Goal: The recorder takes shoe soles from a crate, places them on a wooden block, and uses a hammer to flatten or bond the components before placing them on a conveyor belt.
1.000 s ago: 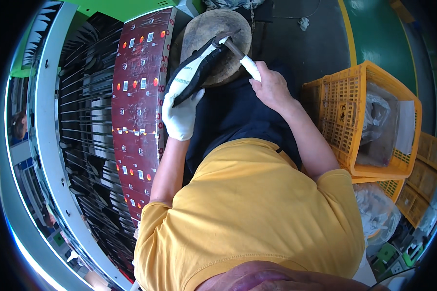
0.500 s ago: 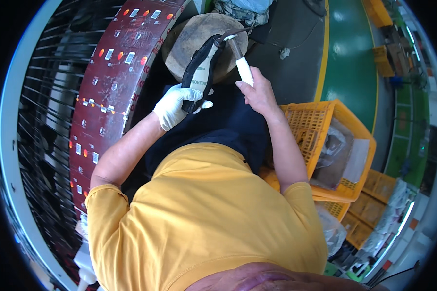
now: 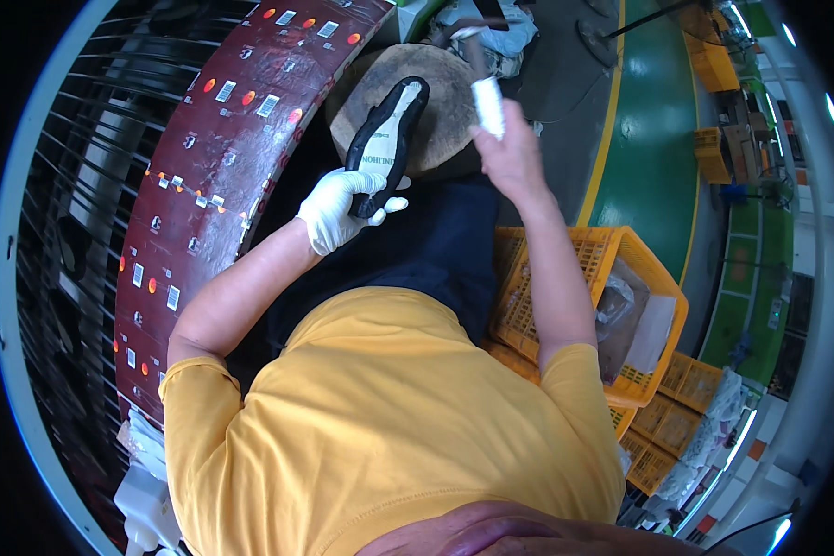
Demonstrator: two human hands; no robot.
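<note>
In my left hand (image 3: 332, 213), which wears a white glove, is a black shoe upper (image 3: 385, 139) with its pale insole side facing up. The fingers wrap its near end. Its far, narrower end lies over a round wooden block (image 3: 450, 120). My bare right hand (image 3: 513, 159) grips a hammer (image 3: 489, 106) by its white-wrapped handle. The hammer's head is raised beyond the block's far right edge, apart from the shoe, and motion smears it.
On the left stands a long dark red patterned surface (image 3: 195, 167) beside a wire rack (image 3: 74, 213). A yellow crate (image 3: 565, 278) with clear plastic and cardboard inside is by my right forearm. Plastic-wrapped bundles (image 3: 505, 42) lie behind the block. A green floor strip (image 3: 653, 120) runs at the right.
My right hand has lifted the hammer up and away to the right from the shoe's far end, where its head was close. The left hand keeps its hold on the shoe upper.
</note>
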